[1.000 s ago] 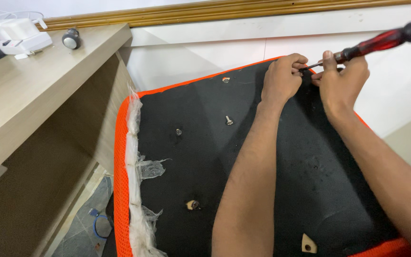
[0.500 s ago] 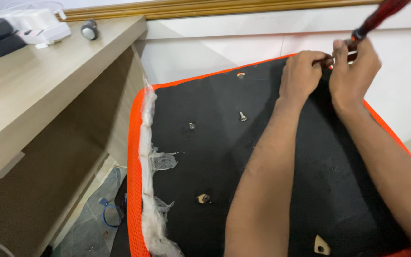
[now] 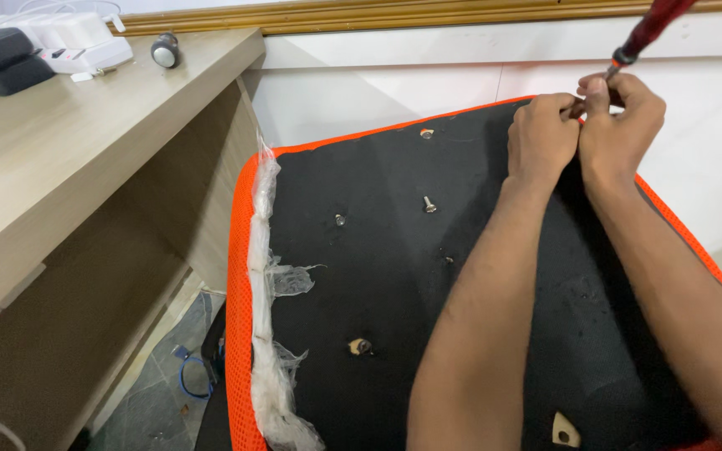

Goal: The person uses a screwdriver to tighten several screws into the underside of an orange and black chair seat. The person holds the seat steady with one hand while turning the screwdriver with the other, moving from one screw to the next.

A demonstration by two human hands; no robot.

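Note:
A chair seat (image 3: 378, 276) lies upside down before me, black fabric underneath with an orange mesh rim. At its far edge my right hand (image 3: 620, 134) grips a screwdriver with a red translucent handle (image 3: 649, 29), the shaft pointing down into the edge. Pressed against it, my left hand (image 3: 542, 138) pinches the shaft or the fabric at the tip; the tip itself is hidden. A bolt (image 3: 429, 203) and another screw (image 3: 340, 220) stick up from the black fabric.
A light wooden desk (image 3: 60, 159) stands at the left with black and white boxes (image 3: 10, 54) and a small castor wheel (image 3: 165, 50). Torn clear plastic (image 3: 265, 334) hangs on the seat's left rim. A white wall with wooden trim is behind. A blue cable (image 3: 190, 376) lies on the floor.
The screwdriver handle has swung from nearly level to steeply upright. Both hands stayed at the far edge and drew closer together. The view shifted slightly right.

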